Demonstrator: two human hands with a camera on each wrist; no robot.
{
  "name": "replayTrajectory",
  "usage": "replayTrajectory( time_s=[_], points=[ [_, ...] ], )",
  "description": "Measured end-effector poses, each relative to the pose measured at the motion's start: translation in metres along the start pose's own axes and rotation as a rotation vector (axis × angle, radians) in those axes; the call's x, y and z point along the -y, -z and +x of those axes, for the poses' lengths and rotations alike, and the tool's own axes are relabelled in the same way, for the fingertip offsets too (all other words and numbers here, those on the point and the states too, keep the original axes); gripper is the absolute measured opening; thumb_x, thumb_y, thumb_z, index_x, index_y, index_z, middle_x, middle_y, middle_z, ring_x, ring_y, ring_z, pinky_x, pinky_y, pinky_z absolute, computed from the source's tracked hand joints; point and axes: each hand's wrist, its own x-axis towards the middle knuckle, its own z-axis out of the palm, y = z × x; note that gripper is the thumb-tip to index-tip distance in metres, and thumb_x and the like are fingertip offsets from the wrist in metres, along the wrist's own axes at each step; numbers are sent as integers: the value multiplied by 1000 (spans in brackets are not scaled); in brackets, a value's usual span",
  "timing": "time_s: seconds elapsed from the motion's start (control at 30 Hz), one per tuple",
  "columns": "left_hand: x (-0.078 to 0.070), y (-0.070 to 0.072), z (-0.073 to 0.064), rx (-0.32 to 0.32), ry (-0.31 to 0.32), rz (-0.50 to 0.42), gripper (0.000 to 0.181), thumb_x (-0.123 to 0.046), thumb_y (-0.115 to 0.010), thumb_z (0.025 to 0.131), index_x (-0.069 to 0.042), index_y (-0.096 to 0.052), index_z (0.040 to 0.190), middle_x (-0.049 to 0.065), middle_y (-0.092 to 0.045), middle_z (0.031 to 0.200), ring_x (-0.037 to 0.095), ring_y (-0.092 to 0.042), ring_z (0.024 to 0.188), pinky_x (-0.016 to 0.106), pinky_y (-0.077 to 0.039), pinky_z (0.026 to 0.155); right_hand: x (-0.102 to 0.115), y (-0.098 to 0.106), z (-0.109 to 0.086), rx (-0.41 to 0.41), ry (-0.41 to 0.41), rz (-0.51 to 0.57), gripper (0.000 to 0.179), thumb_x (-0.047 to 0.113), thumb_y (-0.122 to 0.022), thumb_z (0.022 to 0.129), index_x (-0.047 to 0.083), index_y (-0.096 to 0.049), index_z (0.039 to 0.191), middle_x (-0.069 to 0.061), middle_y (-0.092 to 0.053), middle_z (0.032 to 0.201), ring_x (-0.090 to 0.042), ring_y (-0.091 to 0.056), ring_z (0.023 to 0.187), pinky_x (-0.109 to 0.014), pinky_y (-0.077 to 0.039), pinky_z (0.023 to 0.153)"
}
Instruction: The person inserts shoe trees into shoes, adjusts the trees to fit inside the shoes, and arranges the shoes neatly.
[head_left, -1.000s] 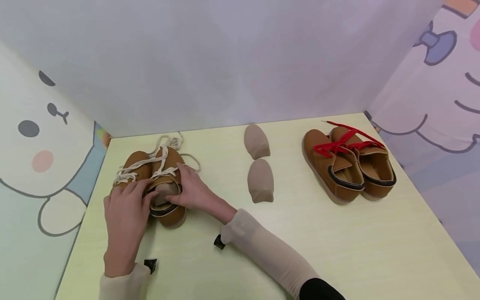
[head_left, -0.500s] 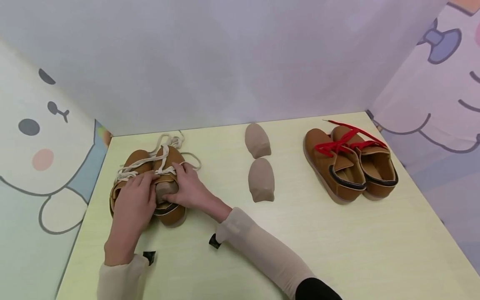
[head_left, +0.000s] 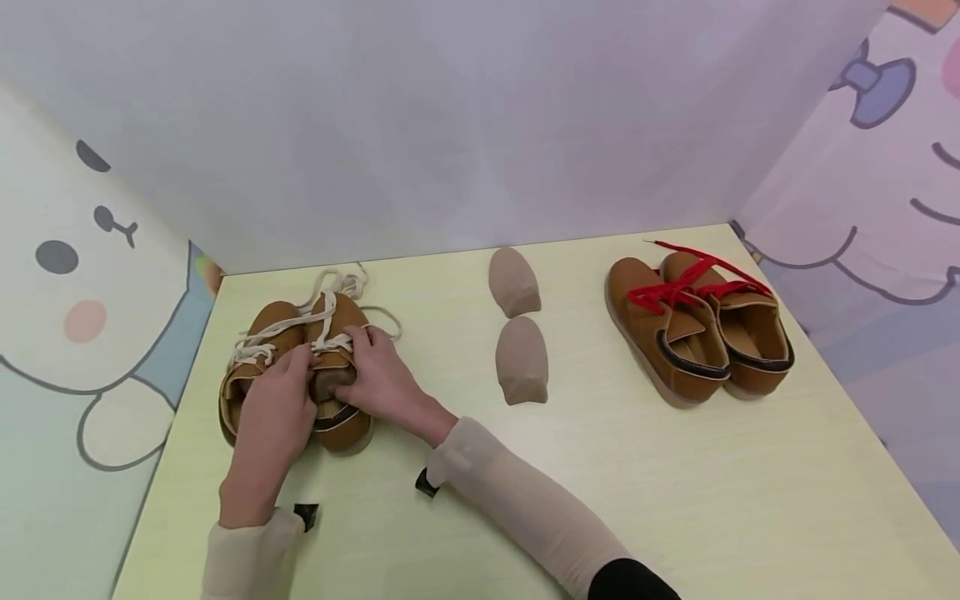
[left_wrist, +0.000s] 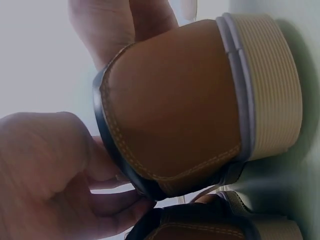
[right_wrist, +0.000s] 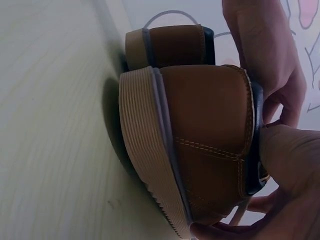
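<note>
Our left arm (head_left: 247, 554) reaches almost straight ahead, and our right arm (head_left: 532, 508) slants in toward the left. Our left hand (head_left: 277, 408) and right hand (head_left: 386, 375) are close together, fingers (head_left: 363, 340) bent.

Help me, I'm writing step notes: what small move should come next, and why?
Perhaps the right hand should nudge the rounded, brownish insert toward the toe of the brown, leather-look shoe with white laces: the insert shows in the shoe's opening, with the thumb beside it and the fingers against the shoe's outside.
</note>
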Motion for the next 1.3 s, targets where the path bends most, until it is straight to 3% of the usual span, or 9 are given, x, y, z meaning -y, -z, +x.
replayTrajectory(
  time_s=[0.27, 0.67, 0.87, 1.3],
  points=[
    [0, -2, 1, 18, -15, 25, 11, 9, -49, 97, 0, -53, 102, 28, -67, 111, 48, -63, 77, 61, -50, 67, 1, -3, 7, -53, -28, -41, 74, 24, -85, 84, 17, -46, 147, -15, -52, 140, -21, -62, 113, -26, -55, 75],
    [-3, 0, 2, 14, -51, 32, 10, 9, -51, 98, -1, -52, 98, 29, -66, 109, 47, -62, 79, 60, -46, 65, 9, 5, 16, -30, 2, -213, 50, 21, -84, 85, 9, -53, 123, -12, -63, 118, -17, -66, 89, -24, -50, 62],
    [-2, 1, -1, 48, -24, 34, 9, 8, -51, 99, -1, -52, 101, 29, -65, 112, 49, -63, 84, 64, -46, 73, 15, 4, 17, -52, -8, -322, 47, 23, -83, 85, 12, -54, 120, -8, -66, 111, -15, -67, 85, -26, -51, 57],
    [-3, 0, 1, 30, 3, -9, 11, 8, -53, 98, -3, -53, 96, 26, -67, 107, 46, -62, 82, 59, -47, 69, 11, 6, 14, -51, -7, -258, 43, 24, -79, 89, 14, -55, 123, -7, -65, 114, -15, -67, 86, -25, -51, 59]
  ],
)
